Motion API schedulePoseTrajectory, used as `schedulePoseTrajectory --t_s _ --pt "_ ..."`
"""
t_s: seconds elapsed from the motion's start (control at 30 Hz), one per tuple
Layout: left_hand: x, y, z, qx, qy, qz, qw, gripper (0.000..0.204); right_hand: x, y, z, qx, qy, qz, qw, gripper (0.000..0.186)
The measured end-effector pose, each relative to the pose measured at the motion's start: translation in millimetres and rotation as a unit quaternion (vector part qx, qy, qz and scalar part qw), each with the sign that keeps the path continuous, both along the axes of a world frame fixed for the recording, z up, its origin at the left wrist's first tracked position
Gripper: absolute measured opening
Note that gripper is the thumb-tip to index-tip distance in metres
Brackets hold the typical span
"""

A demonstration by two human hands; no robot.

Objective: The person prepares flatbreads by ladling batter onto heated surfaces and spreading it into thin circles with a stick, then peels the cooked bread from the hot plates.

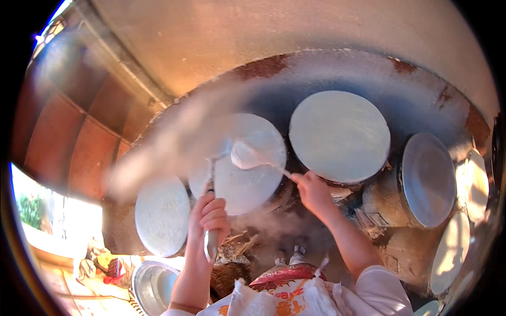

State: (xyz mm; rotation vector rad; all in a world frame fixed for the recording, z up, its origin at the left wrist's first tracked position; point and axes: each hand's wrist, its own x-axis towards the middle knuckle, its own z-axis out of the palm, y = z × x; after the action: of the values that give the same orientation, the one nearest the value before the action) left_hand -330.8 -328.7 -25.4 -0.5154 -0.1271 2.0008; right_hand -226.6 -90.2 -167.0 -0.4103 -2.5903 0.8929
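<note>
My right hand (pixel 314 195) is closed around the thin handle of a ladle (pixel 245 155), whose bowl looks coated in white. The ladle's bowl is over a round griddle (pixel 242 192) covered in a pale layer; whether it touches cannot be told. My left hand (pixel 212 215) grips a long-handled metal tool (pixel 211 246) upright, its handle end pointing toward me. That tool's far end reaches the left side of the same griddle, where steam blurs its shape. A larger round griddle (pixel 340 136) with a smooth pale surface lies to the right. Another pale round griddle (pixel 162 217) is at the left.
A dark curved stove top (pixel 363 66) surrounds the griddles, against a tan wall (pixel 327 26). Steam (pixel 174 139) drifts across the left. More round plates (pixel 428 180) stand along the right. Split wood (pixel 369 221) lies below the stove. A metal basin (pixel 141 287) is at lower left.
</note>
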Motion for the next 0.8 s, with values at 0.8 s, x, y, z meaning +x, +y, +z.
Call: schedulePoseTrajectory --t_s 0.8 --pt "37 -13 -13 0.121 -0.081 0.119 0.982 0.032 -17 -70 37 -0.252 0.134 -0.052 0.957 0.028"
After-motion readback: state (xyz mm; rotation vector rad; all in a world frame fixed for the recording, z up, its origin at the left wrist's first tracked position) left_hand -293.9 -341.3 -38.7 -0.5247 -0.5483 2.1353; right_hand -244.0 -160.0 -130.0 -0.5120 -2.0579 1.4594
